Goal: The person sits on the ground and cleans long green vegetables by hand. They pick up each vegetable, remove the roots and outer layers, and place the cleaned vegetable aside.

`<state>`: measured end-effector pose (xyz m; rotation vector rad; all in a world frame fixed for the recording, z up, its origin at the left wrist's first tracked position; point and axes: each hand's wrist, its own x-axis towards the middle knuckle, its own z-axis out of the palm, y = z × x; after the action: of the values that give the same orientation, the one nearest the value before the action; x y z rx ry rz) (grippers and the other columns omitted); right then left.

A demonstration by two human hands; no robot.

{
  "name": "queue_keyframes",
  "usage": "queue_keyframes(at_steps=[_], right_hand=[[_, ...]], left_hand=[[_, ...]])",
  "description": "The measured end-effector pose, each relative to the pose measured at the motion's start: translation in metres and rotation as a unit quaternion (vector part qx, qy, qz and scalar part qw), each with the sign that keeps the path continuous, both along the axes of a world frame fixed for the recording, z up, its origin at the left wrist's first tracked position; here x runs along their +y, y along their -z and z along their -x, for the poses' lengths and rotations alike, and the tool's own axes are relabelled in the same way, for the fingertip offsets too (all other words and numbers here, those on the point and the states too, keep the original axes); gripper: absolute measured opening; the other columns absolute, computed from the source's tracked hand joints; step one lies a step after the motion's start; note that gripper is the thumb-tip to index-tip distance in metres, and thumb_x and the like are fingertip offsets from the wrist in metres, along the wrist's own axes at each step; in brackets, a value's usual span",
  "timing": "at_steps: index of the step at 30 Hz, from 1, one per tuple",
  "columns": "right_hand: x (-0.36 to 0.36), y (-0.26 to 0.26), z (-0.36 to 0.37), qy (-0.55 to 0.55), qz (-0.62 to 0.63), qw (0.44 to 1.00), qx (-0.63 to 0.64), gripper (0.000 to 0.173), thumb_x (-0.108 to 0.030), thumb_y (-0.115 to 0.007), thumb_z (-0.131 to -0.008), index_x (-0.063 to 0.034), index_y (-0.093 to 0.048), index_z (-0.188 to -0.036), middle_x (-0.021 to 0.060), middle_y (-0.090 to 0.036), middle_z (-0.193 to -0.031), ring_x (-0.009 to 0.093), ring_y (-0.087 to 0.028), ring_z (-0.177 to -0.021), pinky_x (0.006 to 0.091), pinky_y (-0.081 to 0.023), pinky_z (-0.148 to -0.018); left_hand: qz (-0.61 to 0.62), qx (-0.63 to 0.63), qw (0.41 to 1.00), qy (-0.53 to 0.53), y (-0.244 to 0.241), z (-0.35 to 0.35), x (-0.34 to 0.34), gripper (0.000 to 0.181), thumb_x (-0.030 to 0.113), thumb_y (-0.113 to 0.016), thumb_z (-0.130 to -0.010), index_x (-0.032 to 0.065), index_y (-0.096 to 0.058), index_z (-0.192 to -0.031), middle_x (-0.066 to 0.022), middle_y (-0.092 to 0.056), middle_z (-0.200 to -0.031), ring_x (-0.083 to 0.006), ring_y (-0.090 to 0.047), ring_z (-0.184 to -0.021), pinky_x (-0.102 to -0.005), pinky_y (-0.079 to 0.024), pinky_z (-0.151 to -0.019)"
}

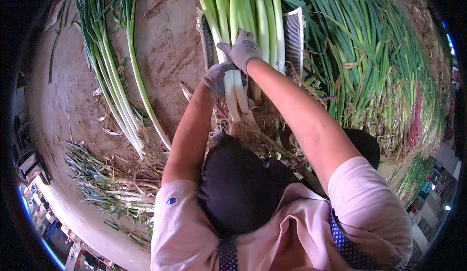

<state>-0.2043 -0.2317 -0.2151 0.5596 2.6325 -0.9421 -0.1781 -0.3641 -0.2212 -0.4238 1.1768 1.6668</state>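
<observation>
Thick white-and-green Welsh onion stalks (271, 34) lie side by side between two ribbed side panels (293, 34) in front of me. My left hand (219, 76), in a grey glove, is closed around the white lower part of some stalks. Below it, pale stalk ends (237, 96) with roots point toward my body. My right hand (245, 48), in a matching glove that bears writing, lies just above the left one. Its fingers curl over the stalks and its thumb sticks out to the left. The fingertips of both hands are partly hidden.
To the right is a large heap of green onions (365, 63) with roots toward me. Several loose onions (113, 88) lie on the concrete floor (164, 52) at left. A pile of thinner stalks and trimmings (120, 187) is at lower left. Roots (270, 118) hang near my lap.
</observation>
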Motion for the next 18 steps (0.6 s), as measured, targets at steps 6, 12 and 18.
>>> queue_keyframes(at_steps=[6, 12, 18], right_hand=[[0.005, -0.008, 0.018, -0.015, -0.003, 0.999, 0.041, 0.085, -0.044, -0.071, -0.065, 0.0017, -0.033, -0.125, 0.0246, -0.045, -0.116, 0.036, -0.054, -0.102, 0.0407, -0.045, -0.088], [0.006, 0.01, 0.026, -0.041, -0.005, 0.996, 0.076, 0.079, -0.04, -0.069, -0.07, -0.0009, -0.031, -0.127, 0.0242, -0.046, -0.116, 0.036, -0.054, -0.101, 0.0406, -0.044, -0.089], [0.029, -0.004, -0.005, 0.001, 0.088, 0.996, 0.003, 0.062, -0.043, -0.063, -0.074, 0.0072, -0.05, -0.108, 0.0227, -0.06, -0.097, 0.031, -0.059, -0.093, 0.0378, -0.047, -0.082]], left_hand=[[0.065, 0.012, 0.996, -0.067, 0.0, 0.008, 0.02, 0.037, 0.016, -0.068, -0.072, -0.0037, -0.058, -0.101, -0.0149, -0.062, -0.089, -0.0253, -0.061, -0.079, -0.0383, -0.051, -0.073], [0.43, 0.378, 0.799, 0.186, -0.015, 0.005, 0.036, 0.113, 0.029, -0.078, -0.061, -0.0104, -0.003, -0.136, -0.0309, -0.035, -0.13, -0.0361, -0.044, -0.118, -0.0429, -0.041, -0.094], [0.479, 0.531, 0.677, 0.176, 0.027, -0.002, 0.036, 0.084, 0.024, -0.058, -0.077, -0.0152, -0.009, -0.133, -0.0334, -0.037, -0.117, -0.0412, -0.052, -0.098, -0.0391, -0.048, -0.084]])
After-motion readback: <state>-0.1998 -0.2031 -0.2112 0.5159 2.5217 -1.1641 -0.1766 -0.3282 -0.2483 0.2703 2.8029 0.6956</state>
